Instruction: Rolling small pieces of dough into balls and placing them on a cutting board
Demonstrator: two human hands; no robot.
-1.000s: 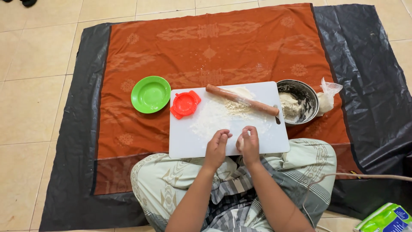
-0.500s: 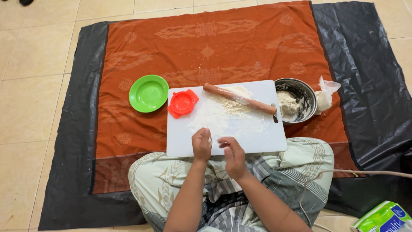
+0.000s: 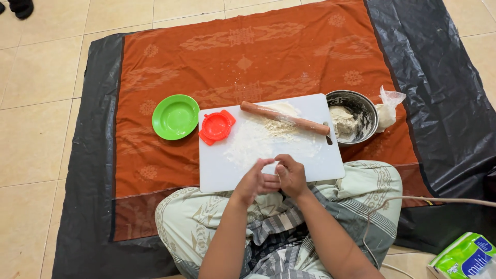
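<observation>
Two bare hands meet over the near edge of a white cutting board (image 3: 222, 173), person sitting cross-legged on the floor behind it. Left hand (image 3: 254, 181) and right hand (image 3: 292, 175) are pressed palm to palm, fingers curled in; something small may be pinched between them but it's hidden, can't tell what or whether anything is held. Flour patch (image 3: 258, 142) dusts the board's middle, just beyond the hands. Wooden rolling pin (image 3: 284, 118) lies diagonal across the far side of the board, its right end near the metal bowl (image 3: 368, 111) with dough (image 3: 342, 123) inside, bowl touching the board's right edge. Red dumpling press (image 3: 217, 126) sits open on the board's left corner, green plastic plate (image 3: 175, 117) just beside it on the orange patterned cloth (image 3: 258, 51). Clear plastic bag (image 3: 387, 106) right of the bowl. Black sheet (image 3: 439, 77) under the cloth, tiled floor around. Green-and-blue packet (image 3: 462, 257) at lower right, well apart.
</observation>
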